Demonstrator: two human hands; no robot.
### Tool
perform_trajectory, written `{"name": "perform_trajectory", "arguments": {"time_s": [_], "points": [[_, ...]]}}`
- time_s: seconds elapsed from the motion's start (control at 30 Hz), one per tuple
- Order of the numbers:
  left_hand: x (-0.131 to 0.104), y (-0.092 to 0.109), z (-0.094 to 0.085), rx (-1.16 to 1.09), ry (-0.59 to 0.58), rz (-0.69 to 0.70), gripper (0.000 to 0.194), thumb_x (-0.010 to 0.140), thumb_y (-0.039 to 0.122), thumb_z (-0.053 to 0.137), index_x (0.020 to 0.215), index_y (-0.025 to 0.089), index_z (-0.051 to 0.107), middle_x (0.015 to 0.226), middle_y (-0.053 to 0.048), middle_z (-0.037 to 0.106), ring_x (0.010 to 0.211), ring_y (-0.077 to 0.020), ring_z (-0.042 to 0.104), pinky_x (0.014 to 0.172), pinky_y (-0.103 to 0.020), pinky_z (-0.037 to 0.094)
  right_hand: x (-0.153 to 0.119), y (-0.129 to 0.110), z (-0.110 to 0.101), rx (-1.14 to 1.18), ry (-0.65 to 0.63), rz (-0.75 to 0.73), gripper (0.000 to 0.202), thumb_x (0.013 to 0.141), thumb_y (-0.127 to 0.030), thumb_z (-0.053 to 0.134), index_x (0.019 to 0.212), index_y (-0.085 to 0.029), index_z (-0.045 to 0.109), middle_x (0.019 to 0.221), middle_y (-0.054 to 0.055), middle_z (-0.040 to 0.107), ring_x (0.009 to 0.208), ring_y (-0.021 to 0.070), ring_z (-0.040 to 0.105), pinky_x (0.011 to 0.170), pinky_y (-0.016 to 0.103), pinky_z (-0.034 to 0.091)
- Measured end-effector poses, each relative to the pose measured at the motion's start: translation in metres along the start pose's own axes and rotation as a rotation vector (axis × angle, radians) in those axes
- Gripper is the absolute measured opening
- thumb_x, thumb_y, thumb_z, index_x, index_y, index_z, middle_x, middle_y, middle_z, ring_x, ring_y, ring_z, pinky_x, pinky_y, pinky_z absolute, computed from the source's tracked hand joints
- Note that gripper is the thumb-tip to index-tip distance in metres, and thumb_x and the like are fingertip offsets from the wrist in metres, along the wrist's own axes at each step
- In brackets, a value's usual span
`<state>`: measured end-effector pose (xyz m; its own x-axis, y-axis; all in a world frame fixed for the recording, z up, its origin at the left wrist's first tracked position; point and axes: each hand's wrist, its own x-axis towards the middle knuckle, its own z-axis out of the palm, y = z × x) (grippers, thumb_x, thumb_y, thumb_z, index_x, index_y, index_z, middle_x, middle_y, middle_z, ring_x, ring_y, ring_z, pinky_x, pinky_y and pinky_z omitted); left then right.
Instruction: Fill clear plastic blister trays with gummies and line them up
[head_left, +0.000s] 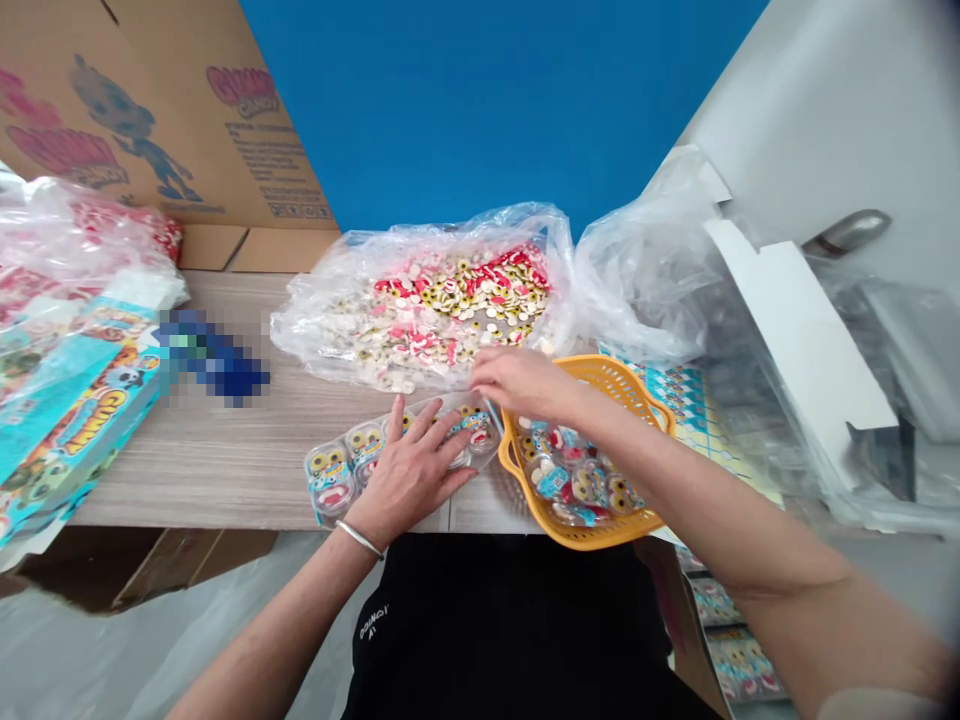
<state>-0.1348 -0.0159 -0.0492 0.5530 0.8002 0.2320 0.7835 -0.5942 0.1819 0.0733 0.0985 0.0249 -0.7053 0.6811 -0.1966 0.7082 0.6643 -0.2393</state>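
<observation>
My left hand [416, 455], a silver bangle at its wrist, lies with fingers spread on a strip of clear blister packs [330, 480]. Yellow eye-shaped and red-and-white lip-shaped candies show inside the packs. At the strip's right end my right hand [521, 382] has its fingers pinched together near the clear plastic edge; what they hold is hidden. Under my right forearm stands an orange basket [592, 540] with loose candy packs [589, 485] in it. Just beyond my hands, a clear plastic bag [322, 320] lies spread with many loose candies [487, 290] on it.
Printed gummy candy cartons [82, 420] and a bag of red candies [90, 230] are at the left. Behind them stands a large cardboard box [172, 120]. A blue panel [495, 100] closes off the back. White card [810, 330] and clear plastic packaging lie at the right.
</observation>
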Motion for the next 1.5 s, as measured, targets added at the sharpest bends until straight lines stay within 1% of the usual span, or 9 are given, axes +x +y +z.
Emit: {"name": "perform_trajectory", "arguments": {"time_s": [0.13, 0.4, 0.57, 0.67, 0.77, 0.93, 1.23, 1.4, 1.5], "points": [[0.003, 0.001, 0.0, -0.002, 0.004, 0.013, 0.038, 0.092, 0.042, 0.066, 0.128, 0.03, 0.066, 0.136, -0.009, 0.065, 0.137, -0.0363, 0.051, 0.121, -0.07, 0.017, -0.043, 0.033, -0.015, -0.122, -0.148, 0.235, 0.021, 0.093, -0.021, 0.056, 0.094, -0.019, 0.077, 0.093, 0.007, 0.075, 0.086, 0.0207, 0.068, 0.072, 0.027, 0.042], [0.001, -0.002, 0.003, 0.006, 0.0, 0.011, 0.042, 0.093, 0.044, 0.064, 0.131, 0.026, 0.064, 0.139, -0.01, 0.063, 0.137, -0.035, 0.05, 0.122, -0.069, 0.017, -0.072, 0.051, 0.038, -0.331, -0.147, 0.314, 0.024, 0.092, -0.02, 0.06, 0.114, -0.016, 0.068, 0.122, 0.017, 0.065, 0.106, 0.0289, 0.067, 0.075, 0.031, 0.047], [-0.001, -0.004, 0.002, 0.0, -0.01, 0.001, 0.042, 0.094, 0.044, 0.063, 0.131, 0.025, 0.062, 0.14, -0.009, 0.063, 0.138, -0.0343, 0.049, 0.123, -0.068, 0.015, -0.083, 0.051, -0.001, -0.162, -0.133, 0.378, 0.012, 0.092, -0.02, 0.056, 0.095, -0.018, 0.068, 0.098, 0.009, 0.073, 0.09, 0.0238, 0.068, 0.07, 0.029, 0.044], [-0.002, -0.004, 0.0, -0.008, 0.033, -0.026, 0.046, 0.095, 0.046, 0.059, 0.135, 0.022, 0.058, 0.142, -0.01, 0.061, 0.138, -0.0333, 0.05, 0.123, -0.064, 0.017, -0.075, 0.04, -0.029, 0.128, -0.017, 0.357, 0.007, 0.089, -0.022, 0.061, 0.095, -0.019, 0.064, 0.087, 0.004, 0.073, 0.078, 0.0184, 0.066, 0.066, 0.026, 0.042], [-0.001, -0.004, -0.003, -0.018, 0.114, -0.1, 0.051, 0.097, 0.045, 0.057, 0.141, 0.019, 0.051, 0.142, -0.013, 0.06, 0.137, -0.0321, 0.051, 0.123, -0.061, 0.022, -0.046, 0.015, -0.031, 0.321, 0.081, 0.29, 0.015, 0.089, -0.02, 0.06, 0.104, -0.018, 0.061, 0.09, 0.003, 0.074, 0.078, 0.0162, 0.067, 0.068, 0.023, 0.044], [0.002, -0.002, -0.005, -0.033, 0.155, -0.124, 0.05, 0.098, 0.043, 0.055, 0.142, 0.019, 0.051, 0.145, -0.014, 0.058, 0.14, -0.033, 0.047, 0.122, -0.06, 0.024, 0.001, -0.022, 0.003, 0.127, 0.01, 0.34, 0.024, 0.09, -0.02, 0.057, 0.112, -0.015, 0.064, 0.101, 0.011, 0.076, 0.093, 0.024, 0.069, 0.076, 0.029, 0.046], [0.01, 0.0, 0.005, -0.05, 0.022, -0.005, 0.033, 0.097, 0.045, 0.057, 0.119, 0.024, 0.07, 0.137, -0.009, 0.065, 0.138, -0.037, 0.048, 0.12, -0.068, 0.022, -0.001, -0.038, 0.025, -0.128, -0.032, 0.244, 0.026, 0.098, -0.024, 0.049, 0.103, -0.013, 0.073, 0.111, 0.018, 0.07, 0.098, 0.028, 0.069, 0.08, 0.033, 0.049], [0.011, 0.0, 0.007, -0.029, 0.003, 0.007, 0.032, 0.096, 0.042, 0.059, 0.121, 0.023, 0.068, 0.133, -0.009, 0.067, 0.135, -0.0369, 0.052, 0.12, -0.07, 0.019, -0.04, -0.008, -0.006, 0.018, 0.085, 0.22, 0.022, 0.098, -0.027, 0.053, 0.102, -0.016, 0.072, 0.108, 0.01, 0.071, 0.094, 0.0204, 0.065, 0.08, 0.028, 0.044], [0.012, 0.001, 0.004, -0.023, 0.016, 0.026, 0.032, 0.096, 0.041, 0.06, 0.12, 0.021, 0.067, 0.134, -0.01, 0.066, 0.135, -0.0376, 0.051, 0.12, -0.069, 0.02, -0.089, 0.013, -0.02, 0.046, -0.081, 0.279, 0.017, 0.093, -0.028, 0.059, 0.094, -0.019, 0.074, 0.091, 0.005, 0.072, 0.083, 0.0195, 0.064, 0.071, 0.028, 0.04]]}}
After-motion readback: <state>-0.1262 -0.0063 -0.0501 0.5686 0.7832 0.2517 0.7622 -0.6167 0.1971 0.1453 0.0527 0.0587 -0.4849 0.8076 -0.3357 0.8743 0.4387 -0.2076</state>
